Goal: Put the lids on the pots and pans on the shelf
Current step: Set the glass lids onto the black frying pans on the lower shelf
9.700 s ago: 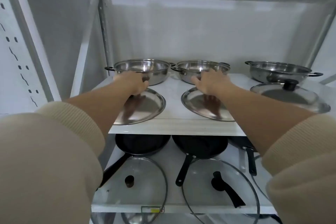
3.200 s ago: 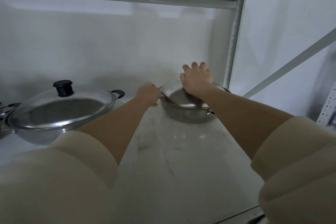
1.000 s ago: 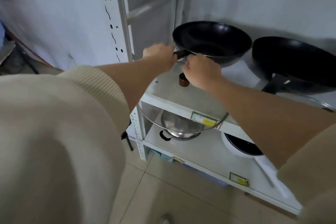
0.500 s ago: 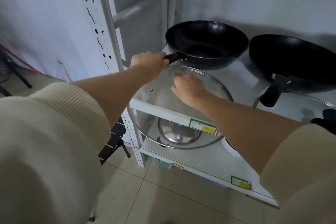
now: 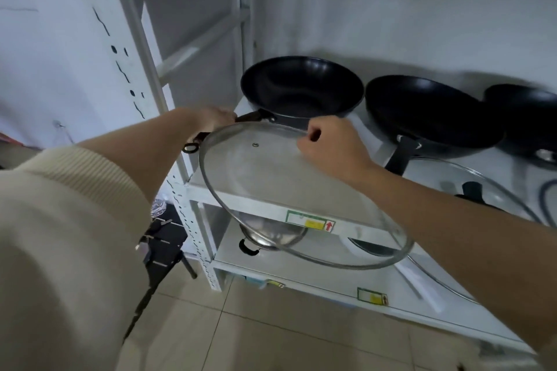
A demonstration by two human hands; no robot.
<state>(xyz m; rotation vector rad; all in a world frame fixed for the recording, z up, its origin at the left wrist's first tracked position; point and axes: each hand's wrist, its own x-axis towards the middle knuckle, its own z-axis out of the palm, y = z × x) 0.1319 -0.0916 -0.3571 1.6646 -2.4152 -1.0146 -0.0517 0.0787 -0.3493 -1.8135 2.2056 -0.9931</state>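
Note:
A black wok [image 5: 301, 90] stands at the left end of the middle shelf [image 5: 241, 194], its dark handle pointing toward me. My left hand [image 5: 215, 120] is closed around that handle. My right hand [image 5: 327, 144] grips the knob of a large glass lid [image 5: 271, 190], which hangs tilted in front of the wok, its near edge out past the shelf's front. The knob itself is hidden inside my fist.
A second black wok [image 5: 428, 114] and a third dark pan [image 5: 530, 111] sit to the right. Another glass lid [image 5: 470, 187] lies on the shelf at the right. Below are a steel pot [image 5: 271, 235] and a white pan [image 5: 370, 247]. The white upright [image 5: 156, 93] stands left.
The glass lid has lifted off the shelf and tilted, its near edge swung outward. My left hand stays on the wok handle. The view has shifted right, showing a third pan.

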